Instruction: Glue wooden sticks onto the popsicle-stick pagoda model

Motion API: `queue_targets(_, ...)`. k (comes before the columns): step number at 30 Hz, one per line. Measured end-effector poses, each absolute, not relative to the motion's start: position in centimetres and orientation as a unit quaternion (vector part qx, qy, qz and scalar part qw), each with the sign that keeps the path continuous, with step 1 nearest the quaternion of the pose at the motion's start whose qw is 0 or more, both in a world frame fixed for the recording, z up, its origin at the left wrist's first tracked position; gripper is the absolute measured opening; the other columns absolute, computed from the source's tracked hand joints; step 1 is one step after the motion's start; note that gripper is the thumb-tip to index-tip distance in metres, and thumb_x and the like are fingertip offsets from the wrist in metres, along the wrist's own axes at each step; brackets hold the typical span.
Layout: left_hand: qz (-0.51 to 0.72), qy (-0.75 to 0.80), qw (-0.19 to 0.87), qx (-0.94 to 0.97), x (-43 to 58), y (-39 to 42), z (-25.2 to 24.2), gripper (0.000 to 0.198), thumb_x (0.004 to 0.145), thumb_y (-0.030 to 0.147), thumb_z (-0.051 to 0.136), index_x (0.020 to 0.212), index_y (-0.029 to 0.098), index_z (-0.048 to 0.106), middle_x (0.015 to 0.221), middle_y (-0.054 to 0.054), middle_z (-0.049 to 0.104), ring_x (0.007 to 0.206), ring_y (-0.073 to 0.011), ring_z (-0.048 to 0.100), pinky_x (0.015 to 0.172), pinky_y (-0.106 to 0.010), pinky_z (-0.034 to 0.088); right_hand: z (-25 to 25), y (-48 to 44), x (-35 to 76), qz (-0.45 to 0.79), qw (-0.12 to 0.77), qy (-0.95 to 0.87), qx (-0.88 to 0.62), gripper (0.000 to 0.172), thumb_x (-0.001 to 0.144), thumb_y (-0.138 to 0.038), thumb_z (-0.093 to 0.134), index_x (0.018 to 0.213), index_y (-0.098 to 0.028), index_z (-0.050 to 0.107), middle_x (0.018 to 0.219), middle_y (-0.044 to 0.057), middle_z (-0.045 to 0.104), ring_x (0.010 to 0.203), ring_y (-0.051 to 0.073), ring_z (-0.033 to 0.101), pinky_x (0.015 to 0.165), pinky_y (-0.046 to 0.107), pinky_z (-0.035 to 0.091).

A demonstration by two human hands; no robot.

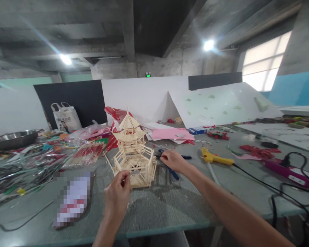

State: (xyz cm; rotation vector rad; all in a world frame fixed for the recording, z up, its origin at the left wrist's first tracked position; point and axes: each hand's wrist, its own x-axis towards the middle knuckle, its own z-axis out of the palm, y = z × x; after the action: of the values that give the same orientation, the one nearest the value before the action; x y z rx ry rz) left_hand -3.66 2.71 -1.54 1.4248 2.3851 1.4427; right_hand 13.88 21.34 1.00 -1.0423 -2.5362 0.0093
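A pagoda model point(128, 137) built of thin pale wooden sticks stands upright on the table, with stacked roofs above a railed base. At the front of its base is my left hand point(117, 193), thumb and fingers pinched together; whatever sits between them is too small to make out. My right hand point(175, 160) is closed just right of the model, over blue-handled pliers point(173, 172) lying on the tabletop. Its fingertips are beside the pliers' head, and I cannot tell whether they grip it or something small.
A yellow glue gun point(216, 158) with a black cord lies to the right, before a purple power strip point(289, 174). Bagged sticks point(86, 154) and craft scraps cover the left side near a metal basin point(14, 140). Pink paper point(170, 133) lies behind the model.
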Motion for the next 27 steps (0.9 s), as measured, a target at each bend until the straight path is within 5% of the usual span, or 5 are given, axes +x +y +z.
queue_targets(27,0.479,0.761,0.044,0.437,-3.77,3.09,-1.78,0.022,0.078,0.034,0.045,0.086,0.021,0.061,0.073,0.000,0.069,0.060,-0.0148,0.065,0.061,-0.024,0.046,0.85,21.48,13.85,0.006,0.197,-0.907,-0.372,0.024,0.082,-0.025,0.045,0.079,-0.015,0.067,0.079,0.006,0.066,0.074,0.016,0.057,0.065,0.023,0.036)
